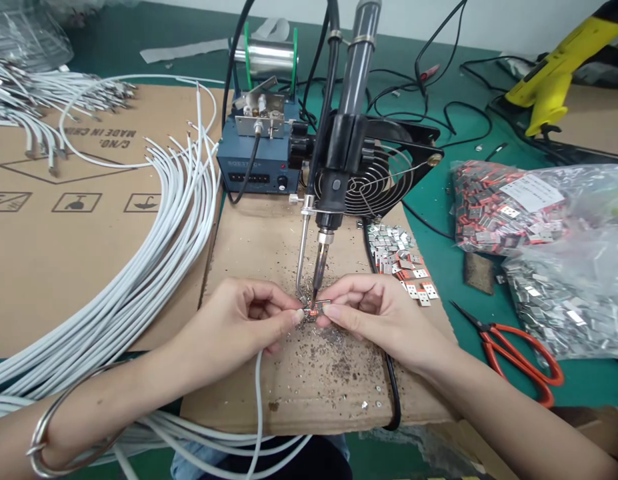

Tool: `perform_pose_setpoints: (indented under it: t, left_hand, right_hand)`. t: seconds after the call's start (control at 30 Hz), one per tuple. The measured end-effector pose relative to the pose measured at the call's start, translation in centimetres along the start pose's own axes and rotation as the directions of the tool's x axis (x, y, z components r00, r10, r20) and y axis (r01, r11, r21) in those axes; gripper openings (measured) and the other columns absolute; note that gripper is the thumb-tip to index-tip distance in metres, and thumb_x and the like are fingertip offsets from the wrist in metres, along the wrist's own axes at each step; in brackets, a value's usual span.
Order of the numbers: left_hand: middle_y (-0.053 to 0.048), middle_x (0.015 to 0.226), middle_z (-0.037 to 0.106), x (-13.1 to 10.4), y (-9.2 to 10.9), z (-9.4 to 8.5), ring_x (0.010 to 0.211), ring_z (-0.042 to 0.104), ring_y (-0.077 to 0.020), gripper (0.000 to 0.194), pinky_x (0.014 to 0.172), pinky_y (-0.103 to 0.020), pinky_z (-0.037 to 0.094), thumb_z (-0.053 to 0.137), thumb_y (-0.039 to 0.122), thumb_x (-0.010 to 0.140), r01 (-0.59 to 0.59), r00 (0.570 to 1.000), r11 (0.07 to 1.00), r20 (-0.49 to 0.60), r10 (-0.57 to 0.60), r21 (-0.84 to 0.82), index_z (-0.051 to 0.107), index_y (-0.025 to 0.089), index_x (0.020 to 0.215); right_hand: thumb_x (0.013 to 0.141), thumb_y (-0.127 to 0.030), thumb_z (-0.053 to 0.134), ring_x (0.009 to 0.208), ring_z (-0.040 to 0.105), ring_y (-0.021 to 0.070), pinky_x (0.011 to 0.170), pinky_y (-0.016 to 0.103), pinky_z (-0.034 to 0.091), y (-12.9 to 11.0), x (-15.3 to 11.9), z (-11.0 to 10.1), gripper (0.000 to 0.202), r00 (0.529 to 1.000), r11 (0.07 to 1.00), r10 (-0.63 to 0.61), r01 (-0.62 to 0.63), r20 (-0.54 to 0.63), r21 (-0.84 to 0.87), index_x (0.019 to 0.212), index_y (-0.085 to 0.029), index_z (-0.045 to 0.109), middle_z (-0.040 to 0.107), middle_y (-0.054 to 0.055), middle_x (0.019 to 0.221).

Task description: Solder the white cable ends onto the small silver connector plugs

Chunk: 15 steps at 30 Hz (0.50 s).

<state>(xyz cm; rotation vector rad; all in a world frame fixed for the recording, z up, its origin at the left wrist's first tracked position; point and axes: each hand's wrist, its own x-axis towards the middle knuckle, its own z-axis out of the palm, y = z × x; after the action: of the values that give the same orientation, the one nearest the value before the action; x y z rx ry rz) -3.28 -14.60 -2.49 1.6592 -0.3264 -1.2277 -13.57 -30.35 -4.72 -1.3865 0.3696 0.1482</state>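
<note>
Between thumb and fingers, my left hand [261, 313] pinches the end of a white cable [259, 393], whose length hangs down below the hand. My right hand [369, 310] is closed on a small USB connector [319, 308] with an orange insert. Cable end and connector meet under the tip of a soldering iron [321, 263] fixed in a stand. A thin metal solder feed tube [303, 253] comes down beside the tip. Fingers partly hide the joint, so I cannot tell whether the wires touch the contacts.
A blue solder feeder [259, 157] with a solder spool [271, 60] stands behind, beside a fan [383, 170]. White cables [189, 220] lie left. Loose connectors [403, 263], bagged connectors [509, 207] and orange-handled pliers [519, 353] lie right. Debris covers the cardboard [229, 393].
</note>
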Motion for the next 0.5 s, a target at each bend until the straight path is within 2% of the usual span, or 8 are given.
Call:
perform_pose_setpoints:
  t: [0.17,0.5]
  left_hand:
    - [0.005,0.048,0.054,0.22,-0.38,-0.17,0.044,0.049,-0.0055,0.009,0.043,-0.014,0.039,0.065,0.020,0.069,0.011,1.000,0.999,-0.016,-0.011,0.035,0.065,0.011,0.067]
    - [0.005,0.048,0.053,0.06,-0.46,0.18,0.043,0.047,-0.0047,0.009,0.042,-0.013,0.039,0.064,0.019,0.070,-0.012,1.000,1.000,-0.012,0.012,0.008,0.066,0.011,0.066]
  right_hand:
    - [0.069,-0.023,0.070,0.057,0.061,0.0103,0.051,0.020,0.045,-0.02,0.08,0.43,0.012,0.999,0.997,0.003,-0.007,-0.047,-0.081,0.077,-0.015,0.065,0.070,0.004,0.067]
    - [0.068,-0.025,0.072,0.057,0.060,0.0102,0.051,0.020,0.044,-0.10,0.10,0.21,0.014,1.000,0.997,-0.007,0.005,-0.022,-0.081,0.076,-0.014,0.066,0.070,0.004,0.067]
